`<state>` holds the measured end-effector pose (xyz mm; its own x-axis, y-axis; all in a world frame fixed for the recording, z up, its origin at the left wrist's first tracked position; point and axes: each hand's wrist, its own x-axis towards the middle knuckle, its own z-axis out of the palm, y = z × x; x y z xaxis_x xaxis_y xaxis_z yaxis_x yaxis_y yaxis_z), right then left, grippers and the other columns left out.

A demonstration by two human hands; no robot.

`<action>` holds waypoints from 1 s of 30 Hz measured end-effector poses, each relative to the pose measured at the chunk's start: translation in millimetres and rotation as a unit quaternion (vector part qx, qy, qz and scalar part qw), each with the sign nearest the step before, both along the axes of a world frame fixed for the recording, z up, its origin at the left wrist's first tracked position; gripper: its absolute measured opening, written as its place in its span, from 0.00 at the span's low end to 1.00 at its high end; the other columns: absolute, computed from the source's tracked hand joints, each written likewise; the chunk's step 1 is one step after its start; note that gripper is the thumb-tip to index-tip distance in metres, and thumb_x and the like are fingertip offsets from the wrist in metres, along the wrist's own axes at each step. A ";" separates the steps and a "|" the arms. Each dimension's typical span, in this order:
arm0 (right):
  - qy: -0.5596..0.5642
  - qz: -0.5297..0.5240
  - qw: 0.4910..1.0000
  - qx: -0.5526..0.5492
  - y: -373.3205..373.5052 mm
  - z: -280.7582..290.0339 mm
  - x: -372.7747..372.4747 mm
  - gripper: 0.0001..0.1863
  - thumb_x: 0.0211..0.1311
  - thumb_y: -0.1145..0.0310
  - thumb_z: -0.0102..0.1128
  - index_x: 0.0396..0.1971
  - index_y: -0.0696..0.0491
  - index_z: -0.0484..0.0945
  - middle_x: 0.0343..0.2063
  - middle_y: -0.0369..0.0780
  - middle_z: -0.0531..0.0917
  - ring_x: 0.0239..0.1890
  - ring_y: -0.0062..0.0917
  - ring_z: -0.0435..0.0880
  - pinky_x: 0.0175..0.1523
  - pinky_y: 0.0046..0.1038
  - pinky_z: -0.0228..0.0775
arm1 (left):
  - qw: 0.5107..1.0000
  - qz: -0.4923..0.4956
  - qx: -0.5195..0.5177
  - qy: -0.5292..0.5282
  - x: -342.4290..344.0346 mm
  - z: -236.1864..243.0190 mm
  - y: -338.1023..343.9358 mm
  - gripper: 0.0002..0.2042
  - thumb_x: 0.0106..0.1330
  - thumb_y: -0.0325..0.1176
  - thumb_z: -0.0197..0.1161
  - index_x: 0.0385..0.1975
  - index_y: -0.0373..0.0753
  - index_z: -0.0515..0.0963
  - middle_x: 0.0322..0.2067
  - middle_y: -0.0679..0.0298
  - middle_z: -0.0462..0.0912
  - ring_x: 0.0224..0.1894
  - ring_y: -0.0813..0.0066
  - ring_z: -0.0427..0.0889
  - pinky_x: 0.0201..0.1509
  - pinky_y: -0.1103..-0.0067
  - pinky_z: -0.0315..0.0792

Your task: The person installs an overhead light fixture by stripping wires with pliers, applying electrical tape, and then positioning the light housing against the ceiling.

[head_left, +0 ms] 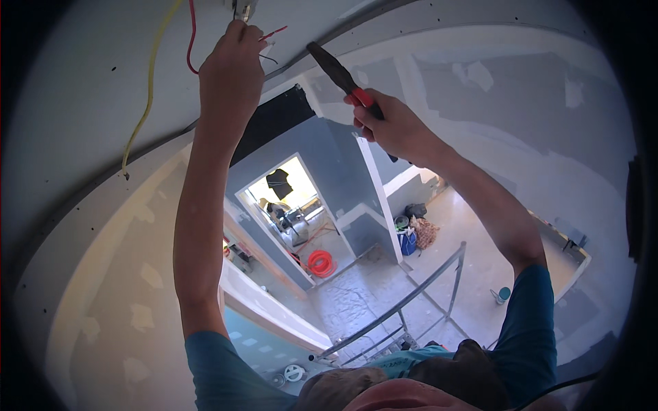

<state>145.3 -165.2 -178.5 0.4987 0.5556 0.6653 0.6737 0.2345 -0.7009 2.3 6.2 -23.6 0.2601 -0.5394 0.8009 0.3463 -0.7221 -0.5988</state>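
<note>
Bright light glares through the doorway (302, 179) left of centre, with sheen on the floor (349, 296) below; lines bend toward black corners, and top-edge detail looks perhaps slightly soft.

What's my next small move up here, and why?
I'd probably bring the pliers over to the red wire end: it pokes out by the fingers of your left hand, while your right hand grips the pliers, their tip pointing that way but not touching it.

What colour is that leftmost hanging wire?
The leftmost wire is yellow, shown in the head view.
</note>
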 end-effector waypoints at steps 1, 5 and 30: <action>0.000 0.002 1.000 0.003 -1.7 -7.5 -2.5 0.15 0.79 0.59 0.53 0.54 0.54 0.75 0.29 0.38 0.82 0.30 0.22 0.80 0.37 0.30 0.73 | 1.000 0.012 0.006 0.007 -6.5 -1.1 -2.6 0.05 0.70 0.29 0.63 0.42 0.38 0.79 0.42 0.61 0.81 0.41 0.60 0.86 0.43 0.68 0.82; 0.048 -0.003 0.999 0.009 -7.9 -37.7 -8.4 0.15 0.80 0.60 0.52 0.54 0.54 0.75 0.28 0.38 0.83 0.31 0.23 0.82 0.39 0.30 0.74 | 0.999 0.035 0.005 0.019 -15.2 -2.6 -8.6 0.08 0.70 0.29 0.63 0.46 0.38 0.80 0.45 0.60 0.82 0.43 0.57 0.86 0.46 0.68 0.83; 0.326 -0.026 0.936 -0.128 -78.0 -408.1 -6.2 0.18 0.70 0.60 0.65 0.49 0.57 0.74 0.29 0.37 0.79 0.28 0.21 0.78 0.33 0.30 0.72 | 0.727 -0.124 -0.541 0.404 -6.5 -374.7 -15.1 0.16 0.64 0.36 0.75 0.46 0.34 0.83 0.36 0.59 0.86 0.36 0.71 0.84 0.43 0.73 0.78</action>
<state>139.1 -243.2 -586.6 0.7832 0.6190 0.0580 0.0887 -0.0189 -0.9959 -4.2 -8.9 -398.3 0.8836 0.1813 0.4318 -0.0251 -0.9024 0.4302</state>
